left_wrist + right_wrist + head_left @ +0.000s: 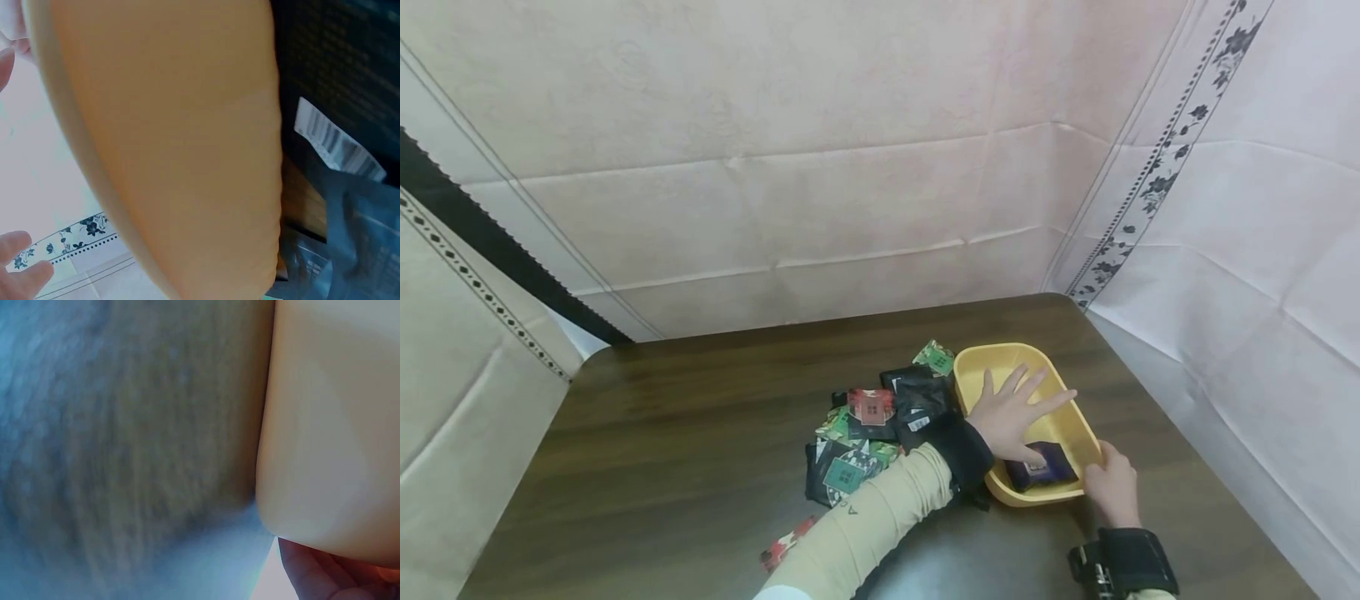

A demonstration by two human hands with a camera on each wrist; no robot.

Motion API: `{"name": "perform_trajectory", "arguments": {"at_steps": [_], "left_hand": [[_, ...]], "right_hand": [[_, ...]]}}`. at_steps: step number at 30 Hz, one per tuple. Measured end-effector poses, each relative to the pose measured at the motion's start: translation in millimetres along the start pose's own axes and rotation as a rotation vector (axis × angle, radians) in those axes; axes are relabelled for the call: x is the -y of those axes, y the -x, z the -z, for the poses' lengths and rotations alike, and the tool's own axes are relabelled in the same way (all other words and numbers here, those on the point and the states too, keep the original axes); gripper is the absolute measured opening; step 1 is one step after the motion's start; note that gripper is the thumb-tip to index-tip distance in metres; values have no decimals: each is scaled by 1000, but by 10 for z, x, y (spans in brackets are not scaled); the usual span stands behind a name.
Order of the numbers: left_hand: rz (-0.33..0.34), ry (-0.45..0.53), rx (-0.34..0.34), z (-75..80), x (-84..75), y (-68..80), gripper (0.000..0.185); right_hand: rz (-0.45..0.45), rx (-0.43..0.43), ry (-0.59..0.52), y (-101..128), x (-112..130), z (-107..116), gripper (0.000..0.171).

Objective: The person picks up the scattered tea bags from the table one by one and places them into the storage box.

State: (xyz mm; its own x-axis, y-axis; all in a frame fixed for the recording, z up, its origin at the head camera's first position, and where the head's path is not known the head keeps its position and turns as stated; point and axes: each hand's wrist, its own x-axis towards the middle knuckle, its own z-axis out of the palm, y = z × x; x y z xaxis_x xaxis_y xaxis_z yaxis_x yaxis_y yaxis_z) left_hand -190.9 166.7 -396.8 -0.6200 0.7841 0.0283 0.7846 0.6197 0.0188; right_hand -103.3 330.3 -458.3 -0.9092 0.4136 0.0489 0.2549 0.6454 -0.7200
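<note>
A yellow plastic basin [1075, 421] stands toward the right end of the table. Inside it, at the near end, lies a dark purple packet [1052, 467]. My left hand [1011, 415] is over the basin with its fingers spread, the thumb overlapping the packet. At the basin's near right corner, my right hand [1112, 483] grips the rim. Fingers [325, 575] of that hand show under the basin's edge in the right wrist view. The basin's wall [169, 144] fills much of the left wrist view, with fingertips [22, 269] of my left hand past its rim.
Left of the basin lies a heap of small packets: black ones [921, 404], a red and black one [872, 410], a green one [934, 357] and a teal-labelled one [842, 475]. A red packet [786, 542] lies beside my left sleeve. White cloth [775, 167] hangs behind the brown table [662, 433].
</note>
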Motion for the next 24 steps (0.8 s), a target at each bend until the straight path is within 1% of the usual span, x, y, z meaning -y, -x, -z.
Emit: {"name": "perform_trajectory", "arguments": {"at_steps": [3, 5, 9, 11, 14, 17, 20, 24], "left_hand": [[14, -14, 5, 16, 27, 32, 102], [28, -6, 7, 23, 58, 49, 99], [36, 6, -23, 6, 200, 124, 94], [51, 28, -46, -5, 329, 215, 93], [81, 23, -78, -43, 571, 391, 92], [124, 6, -95, -96, 836, 584, 90], [182, -6, -87, -144, 1079, 771, 89], [280, 33, -40, -214, 1318, 990, 87]], "right_hand": [[12, -10, 4, -2, -11, -7, 45], [18, -9, 5, -6, -21, -10, 45], [17, -3, 3, -6, -37, -8, 45], [14, 8, 0, -6, -33, -12, 46], [11, 10, 1, 0, -37, -8, 46], [15, 6, 0, 3, -39, 4, 45], [15, 7, -3, 6, -29, 19, 44], [8, 21, -1, -9, -15, 16, 44]]}}
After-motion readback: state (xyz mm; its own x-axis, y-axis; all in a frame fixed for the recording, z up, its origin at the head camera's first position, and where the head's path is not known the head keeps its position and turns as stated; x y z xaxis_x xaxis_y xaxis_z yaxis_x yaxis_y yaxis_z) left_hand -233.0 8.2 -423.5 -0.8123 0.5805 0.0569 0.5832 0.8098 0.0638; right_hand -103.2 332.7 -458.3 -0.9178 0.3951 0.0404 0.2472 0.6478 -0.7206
